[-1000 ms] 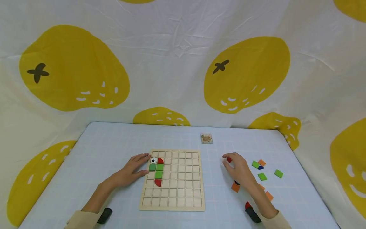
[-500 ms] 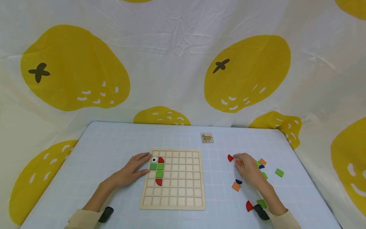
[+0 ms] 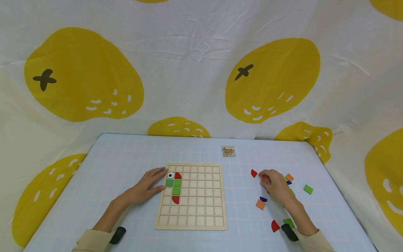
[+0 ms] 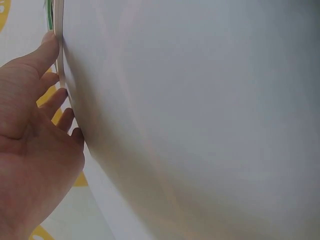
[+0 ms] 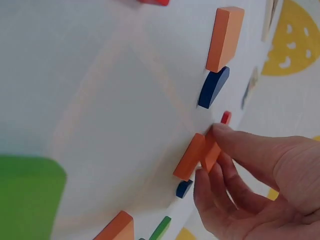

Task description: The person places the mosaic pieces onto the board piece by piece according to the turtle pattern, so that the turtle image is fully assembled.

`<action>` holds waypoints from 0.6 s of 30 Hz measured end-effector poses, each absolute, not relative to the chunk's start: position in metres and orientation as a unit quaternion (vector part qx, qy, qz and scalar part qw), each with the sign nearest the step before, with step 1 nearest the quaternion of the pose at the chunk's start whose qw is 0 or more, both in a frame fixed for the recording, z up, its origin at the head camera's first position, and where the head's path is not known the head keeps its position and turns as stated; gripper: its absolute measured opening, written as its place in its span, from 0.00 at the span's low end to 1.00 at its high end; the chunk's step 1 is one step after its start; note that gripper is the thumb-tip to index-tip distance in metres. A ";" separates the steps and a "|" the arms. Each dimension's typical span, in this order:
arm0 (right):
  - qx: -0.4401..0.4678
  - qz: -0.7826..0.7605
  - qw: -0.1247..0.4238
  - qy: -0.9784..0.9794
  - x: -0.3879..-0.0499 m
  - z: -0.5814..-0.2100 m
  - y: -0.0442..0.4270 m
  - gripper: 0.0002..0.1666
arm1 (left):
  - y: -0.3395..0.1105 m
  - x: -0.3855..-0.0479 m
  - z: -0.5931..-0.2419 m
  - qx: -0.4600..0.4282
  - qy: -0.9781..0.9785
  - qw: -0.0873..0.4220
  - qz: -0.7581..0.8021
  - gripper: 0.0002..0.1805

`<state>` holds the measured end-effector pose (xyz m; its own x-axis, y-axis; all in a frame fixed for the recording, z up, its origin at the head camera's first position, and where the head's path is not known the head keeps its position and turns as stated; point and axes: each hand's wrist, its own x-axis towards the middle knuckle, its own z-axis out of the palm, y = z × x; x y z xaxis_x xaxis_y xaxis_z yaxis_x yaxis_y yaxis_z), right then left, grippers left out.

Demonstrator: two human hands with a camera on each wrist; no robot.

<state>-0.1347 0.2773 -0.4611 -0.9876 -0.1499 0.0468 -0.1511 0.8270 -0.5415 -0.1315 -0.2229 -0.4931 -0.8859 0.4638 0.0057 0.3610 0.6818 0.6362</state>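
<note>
A wooden grid board [image 3: 199, 211] lies flat on the table with several tiles in its left part: a round-eye tile [image 3: 170, 175], green squares [image 3: 176, 190] and red quarter-circles [image 3: 175, 200]. Along the board's left edge rests my left hand [image 3: 143, 189], fingers extended and touching the rim; the left wrist view shows the thumb [image 4: 49, 44] against that edge. To the right of the board, my right hand [image 3: 278, 187] pinches an orange square tile [image 5: 212, 151] between thumb and fingers. A second orange tile [image 5: 190, 157] is right beside it in the right wrist view.
Loose pieces lie around the right hand: red quarter-circles [image 3: 253, 173], an orange square [image 3: 260, 204], a blue half-round piece [image 3: 263, 199] and green squares [image 3: 308, 189]. A small picture card [image 3: 228, 151] lies behind the board. A patterned cloth [image 3: 189, 70] hangs beyond the table.
My right hand has moved right, off a red quarter-circle that now lies uncovered on the table, and taken hold of an orange tile. My left hand stays at the board.
</note>
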 end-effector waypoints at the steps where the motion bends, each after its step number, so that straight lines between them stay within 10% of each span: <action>1: 0.080 0.284 0.002 -0.955 -0.135 -0.460 0.277 0.16 | -0.223 -0.131 -0.493 0.227 0.914 0.076 0.329 0.36; 18: 0.100 0.311 0.036 -0.944 -0.143 -0.457 0.256 0.07 | -0.223 -0.131 -0.492 0.221 0.916 0.081 0.325 0.36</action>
